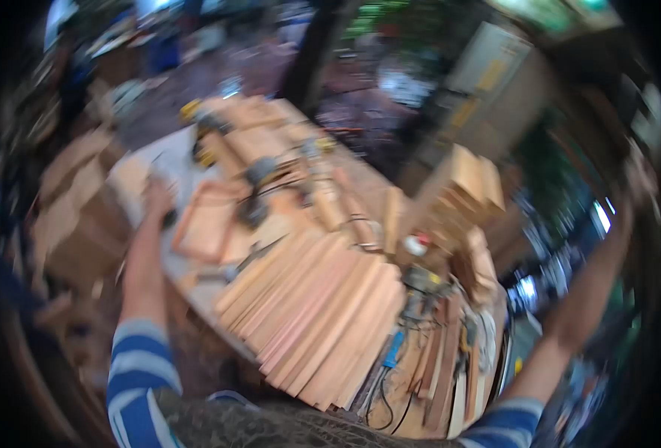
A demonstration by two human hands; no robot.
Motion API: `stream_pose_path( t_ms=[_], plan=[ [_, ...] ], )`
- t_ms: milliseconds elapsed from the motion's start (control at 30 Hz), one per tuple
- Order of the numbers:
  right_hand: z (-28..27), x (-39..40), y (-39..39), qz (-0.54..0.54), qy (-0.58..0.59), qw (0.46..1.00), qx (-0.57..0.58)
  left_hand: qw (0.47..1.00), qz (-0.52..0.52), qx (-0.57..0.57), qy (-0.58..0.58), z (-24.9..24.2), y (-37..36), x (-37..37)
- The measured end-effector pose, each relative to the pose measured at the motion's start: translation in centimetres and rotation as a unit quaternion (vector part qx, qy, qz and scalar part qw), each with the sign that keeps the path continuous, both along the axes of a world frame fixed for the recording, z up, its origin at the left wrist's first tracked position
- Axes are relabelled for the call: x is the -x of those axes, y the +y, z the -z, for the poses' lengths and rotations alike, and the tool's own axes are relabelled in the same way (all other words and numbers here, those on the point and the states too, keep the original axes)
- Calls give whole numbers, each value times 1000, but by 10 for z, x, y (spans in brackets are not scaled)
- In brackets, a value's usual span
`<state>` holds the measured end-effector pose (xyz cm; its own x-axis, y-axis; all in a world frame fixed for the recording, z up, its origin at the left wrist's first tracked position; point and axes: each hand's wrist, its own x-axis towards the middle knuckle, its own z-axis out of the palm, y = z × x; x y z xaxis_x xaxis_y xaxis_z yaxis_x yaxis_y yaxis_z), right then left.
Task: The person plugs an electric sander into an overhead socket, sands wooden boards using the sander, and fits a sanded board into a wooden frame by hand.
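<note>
My left hand (pixel 159 197) reaches over the left edge of the workbench, at the pale board (pixel 177 149) lying there. Its fingers are smeared by motion, and a small dark patch shows beside the palm. Just right of it lies a wooden frame (pixel 209 224) with a reddish rim. My right hand (pixel 639 178) is stretched far out to the right, well off the bench, and blurred against a dark background. In front of my body lies a row of wooden slats (pixel 312 313), packed side by side.
Yellow-and-black power tools (pixel 262 173) sit among wood blocks at the back. Stacked wood pieces (pixel 465 183) rise at the right. A blue-handled tool with a cord (pixel 394 349) and dark strips (pixel 439 347) lie at the front right. A cardboard box (pixel 84 216) stands left of the bench.
</note>
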<state>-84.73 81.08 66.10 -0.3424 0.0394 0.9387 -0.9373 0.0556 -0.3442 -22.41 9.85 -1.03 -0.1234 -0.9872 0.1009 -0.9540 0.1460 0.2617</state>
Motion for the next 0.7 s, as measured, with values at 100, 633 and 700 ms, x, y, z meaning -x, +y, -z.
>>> stream_pose_path(
  t_ms=[100,633,700],
  plan=[
    [70,-126,-60,48,124,987,-91,998,41,-40,9,-32,27,-3],
    [480,-533,-596,-212,537,514,-634,854,-25,-20,519,74,205,-268],
    [481,-559,-633,-203,340,472,-788,891,-15,-81,446,72,229,-332]
  ],
)
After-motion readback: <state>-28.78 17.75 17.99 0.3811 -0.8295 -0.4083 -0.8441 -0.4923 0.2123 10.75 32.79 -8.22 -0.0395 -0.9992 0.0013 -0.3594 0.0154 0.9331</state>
